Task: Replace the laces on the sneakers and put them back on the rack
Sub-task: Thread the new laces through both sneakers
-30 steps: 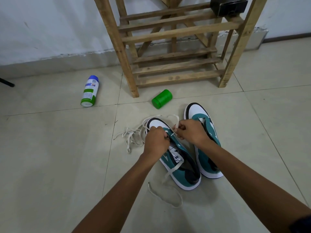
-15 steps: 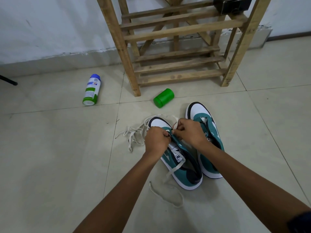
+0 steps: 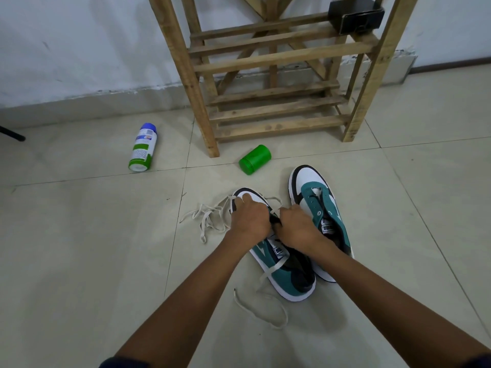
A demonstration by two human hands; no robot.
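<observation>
At the far left edge a dark rod (image 3: 12, 132) pokes in over the tiled floor (image 3: 79, 248). Next comes a spray can (image 3: 143, 147) with a blue cap, lying on its side near the wall. Further right a loose tangle of white lace (image 3: 210, 219) lies on the floor, just beside the toe of the left sneaker (image 3: 287, 272).

The left hand (image 3: 248, 221) rests over the front of that sneaker with its fingers curled down onto the white toe and eyelet area; whether it pinches the lace there cannot be told, since the fingertips are hidden. The right hand (image 3: 297, 229) sits close beside it, knuckles up and fingers curled at the same sneaker's eyelets (what it pinches is hidden too). A lace end (image 3: 265, 306) trails from the tongue down over the sneaker's side and loops on the floor nearer the person.

A green jar (image 3: 254, 159) lies on its side beyond the sneakers, near the front leg of the wooden rack (image 3: 279, 59), which stands against the wall. A black box (image 3: 356, 14) sits on the rack's upper shelf at the right. The right sneaker (image 3: 318, 205) lies on the floor touching the left one, toe toward the rack, its eyelets bare.
</observation>
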